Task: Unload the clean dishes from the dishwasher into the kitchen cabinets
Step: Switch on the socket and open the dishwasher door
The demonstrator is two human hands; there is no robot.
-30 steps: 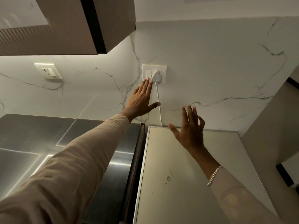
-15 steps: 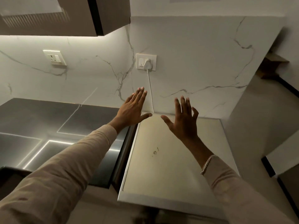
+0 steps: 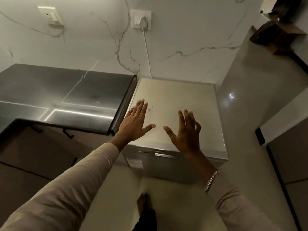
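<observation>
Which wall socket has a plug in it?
The socket above the dishwasher: a white plug sits in it, its cord hanging down. The other socket, above the dark counter, has nothing plugged in.

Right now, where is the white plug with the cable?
In the head view, the white plug sits in a wall socket at top centre, above the dishwasher, its cable dropping behind it.

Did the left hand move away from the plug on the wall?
Yes. The left hand drew back from the wall socket toward the person, now over the dishwasher top.
</observation>
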